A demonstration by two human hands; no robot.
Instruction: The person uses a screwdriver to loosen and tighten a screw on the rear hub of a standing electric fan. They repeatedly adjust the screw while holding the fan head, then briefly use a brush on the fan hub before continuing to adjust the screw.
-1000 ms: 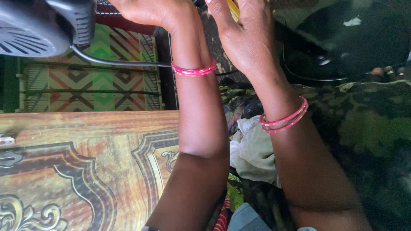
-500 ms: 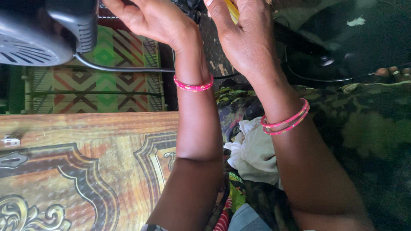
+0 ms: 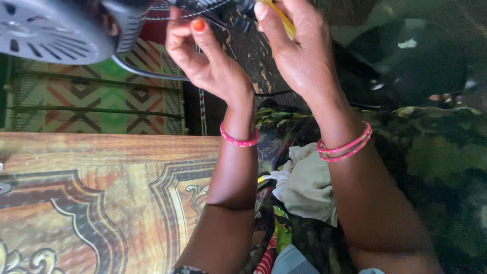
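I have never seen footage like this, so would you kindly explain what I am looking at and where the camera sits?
There is no machine here: a person wears one camera on the head, looking down at their own bare arms. The left hand, with painted nails and a pink bangle, reaches up with curled fingers to a dark wire grille beside a grey fan housing. The right hand, with pink bangles on its wrist, grips a yellow tool whose end is cut off by the frame. Below lie a patterned wooden surface and a pale cloth on dark patterned fabric.
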